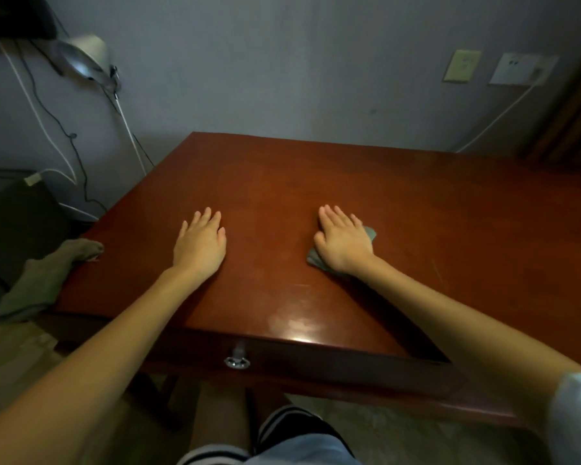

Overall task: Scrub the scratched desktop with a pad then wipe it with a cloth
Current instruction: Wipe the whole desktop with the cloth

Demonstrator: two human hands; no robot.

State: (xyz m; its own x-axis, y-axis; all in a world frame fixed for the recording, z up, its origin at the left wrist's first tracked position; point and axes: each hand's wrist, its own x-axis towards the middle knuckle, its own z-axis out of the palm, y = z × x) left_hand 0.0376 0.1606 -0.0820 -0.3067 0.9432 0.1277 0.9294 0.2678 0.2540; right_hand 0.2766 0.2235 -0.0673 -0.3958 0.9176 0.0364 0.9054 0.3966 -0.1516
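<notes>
Right hand (344, 243) spread flat, pressing the grey pad (370, 233) onto the table (450, 213), likely for scrubbing pressure; left hand (200, 245) splayed flat, apparently bracing.

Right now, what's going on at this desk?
A person is at a reddish-brown desk with both hands on its top. The right hand lies flat on a grey pad, pressing it to the wood. The left hand rests open on the bare surface. A cloth hangs off the desk's left corner, untouched, so this looks like the scrubbing stage.
</notes>
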